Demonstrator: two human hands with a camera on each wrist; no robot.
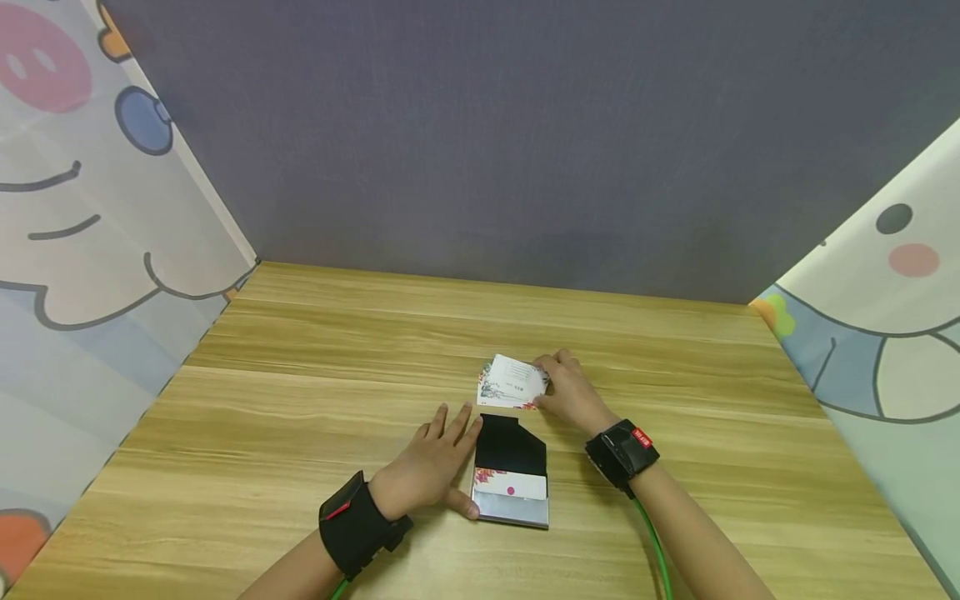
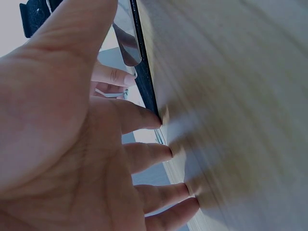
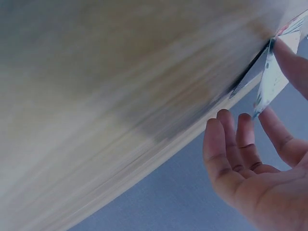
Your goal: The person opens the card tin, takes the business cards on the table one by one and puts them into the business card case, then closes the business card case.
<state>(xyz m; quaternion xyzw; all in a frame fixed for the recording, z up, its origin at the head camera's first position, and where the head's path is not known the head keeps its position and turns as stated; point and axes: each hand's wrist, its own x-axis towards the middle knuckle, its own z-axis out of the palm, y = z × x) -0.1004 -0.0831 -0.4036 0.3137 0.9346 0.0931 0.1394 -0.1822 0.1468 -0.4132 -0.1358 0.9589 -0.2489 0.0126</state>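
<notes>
A business card case lies unfolded on the table, its black flap spread away from me and its silver half nearest. Inside its lower pocket shows a white card with a red floral corner and a red dot. My left hand rests spread along the case's left side, fingertips down on the wood and thumb at the near corner. Just beyond the case are several overlapping white business cards with printed flowers. My right hand pinches the right end of a card between thumb and index finger, tilting it up.
The wood-grain table runs back to a dark grey panel. Cartoon-printed curtains flank it, one on the left and one on the right. Black wrist straps with a green cable are on the forearms.
</notes>
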